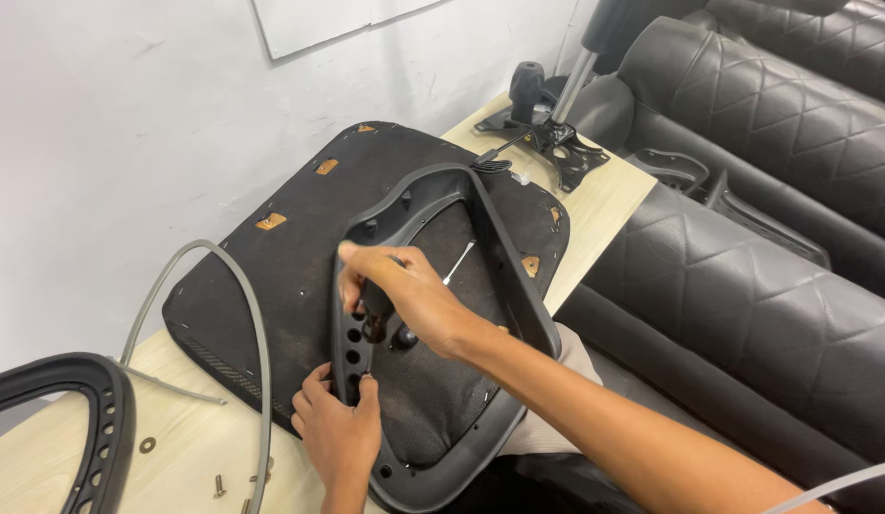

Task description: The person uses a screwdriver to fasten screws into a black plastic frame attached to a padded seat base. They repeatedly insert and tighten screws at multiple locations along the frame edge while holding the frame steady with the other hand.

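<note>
Pale wooden table (pixel 176 447) against a white wall carries an upturned black chair seat (pixel 299 247), underside up. Nearest, the left hand (pixel 339 428) pinches the black armrest frame (pixel 499 257) lying on it, steadying a hole. Above, the right hand (pixel 404 295) grips a dark tool (pixel 374 309) over the holes. Beyond lie a chair mechanism (pixel 556 143) and quilted black cushions (pixel 747 266).

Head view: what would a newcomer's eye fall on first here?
The upturned chair seat fills the middle of the wooden table, with a black armrest frame lying on it. The right hand grips a dark tool on the frame's holed bar, while the left hand pinches that bar below. Quilted black seat backs crowd the right.
</note>
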